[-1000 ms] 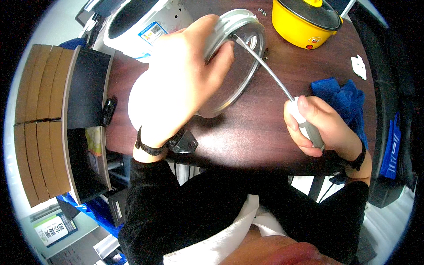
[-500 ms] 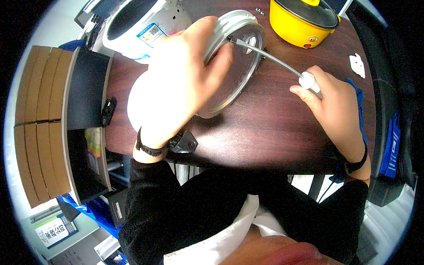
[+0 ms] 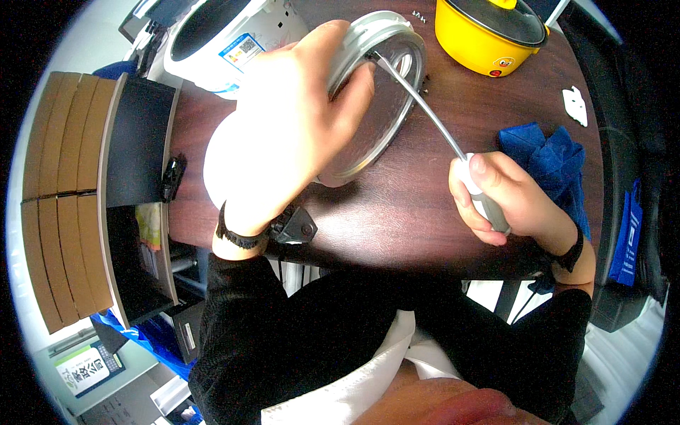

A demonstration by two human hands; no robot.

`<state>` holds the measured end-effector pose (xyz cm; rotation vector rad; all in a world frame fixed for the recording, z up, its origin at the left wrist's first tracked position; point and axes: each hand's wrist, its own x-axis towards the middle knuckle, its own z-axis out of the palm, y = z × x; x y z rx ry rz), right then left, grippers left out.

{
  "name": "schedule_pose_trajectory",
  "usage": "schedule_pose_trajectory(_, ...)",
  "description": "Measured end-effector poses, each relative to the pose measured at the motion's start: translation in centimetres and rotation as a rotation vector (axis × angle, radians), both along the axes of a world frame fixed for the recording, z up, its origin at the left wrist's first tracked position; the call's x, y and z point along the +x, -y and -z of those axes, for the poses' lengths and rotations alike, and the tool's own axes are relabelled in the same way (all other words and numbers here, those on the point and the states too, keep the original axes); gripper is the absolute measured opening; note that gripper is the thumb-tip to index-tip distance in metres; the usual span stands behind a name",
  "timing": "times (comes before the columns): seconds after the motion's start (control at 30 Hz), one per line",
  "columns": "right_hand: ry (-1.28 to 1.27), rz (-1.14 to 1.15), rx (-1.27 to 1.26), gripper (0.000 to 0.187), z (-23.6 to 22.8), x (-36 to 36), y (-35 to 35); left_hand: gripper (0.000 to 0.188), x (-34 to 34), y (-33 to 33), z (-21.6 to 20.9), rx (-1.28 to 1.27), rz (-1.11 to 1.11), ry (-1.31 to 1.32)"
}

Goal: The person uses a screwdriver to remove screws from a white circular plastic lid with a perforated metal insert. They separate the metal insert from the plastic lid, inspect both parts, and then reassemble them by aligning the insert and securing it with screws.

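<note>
My left hand (image 3: 297,120) is closed on a round lid (image 3: 375,142) with a white rim and a see-through face, holding it tilted up on the table. A rounded white part beneath that hand is washed out by glare. In my right hand (image 3: 506,191) is a screwdriver (image 3: 431,117) with a white and grey handle. Its shaft slants up to the left, and the tip meets the lid near a small dark spot beside my left fingertips. The exact contact is too small to make out.
Behind the lid stands a white pot (image 3: 280,32) with a dark inside. A yellow pot (image 3: 482,42) with a dark lid is at the far right. A blue cloth (image 3: 545,159) and a small white piece (image 3: 574,106) lie on the right. Small screws (image 3: 418,16) lie at the back.
My right hand has moved left and nearer me, now wrapped round the screwdriver's handle, whose shaft stands steeper. The blue cloth is uncovered. My left hand and the lid have barely moved.
</note>
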<state>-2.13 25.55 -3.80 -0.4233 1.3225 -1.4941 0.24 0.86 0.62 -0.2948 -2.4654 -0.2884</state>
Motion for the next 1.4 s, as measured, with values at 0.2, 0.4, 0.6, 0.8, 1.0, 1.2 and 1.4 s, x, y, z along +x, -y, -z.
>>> schedule_pose_trajectory(0.2,-1.706,0.386,0.439,0.034,1.0,-0.8,0.6,0.036,0.5,-0.4,-0.4,0.014,-0.020,0.029)
schedule_pose_trajectory(0.4,-1.459,0.323,0.456,0.032,0.2,-0.7,0.4,0.037,0.5,-0.4,-0.5,0.075,0.003,0.088)
schedule_pose_trajectory(0.6,-0.824,0.218,0.260,0.035,-0.7,-0.1,0.4,0.038,0.2,0.0,-0.6,0.098,0.037,0.080)
schedule_pose_trajectory(0.8,-0.511,0.157,0.238,0.037,-1.2,-0.3,-0.1,0.038,0.1,0.1,-0.4,0.115,0.026,0.104)
schedule_pose_trajectory(1.0,-0.237,0.103,0.160,0.044,-1.3,-0.3,-0.3,0.038,0.1,0.0,-0.7,0.117,0.032,0.116)
schedule_pose_trajectory(1.2,0.044,0.012,0.027,0.052,-0.7,0.3,-0.1,0.038,0.3,-0.3,-0.3,0.128,0.024,0.078)
schedule_pose_trajectory(1.4,0.345,-0.057,-0.167,0.058,0.6,0.9,0.4,0.036,0.7,-1.0,-0.1,0.098,-0.070,0.050)
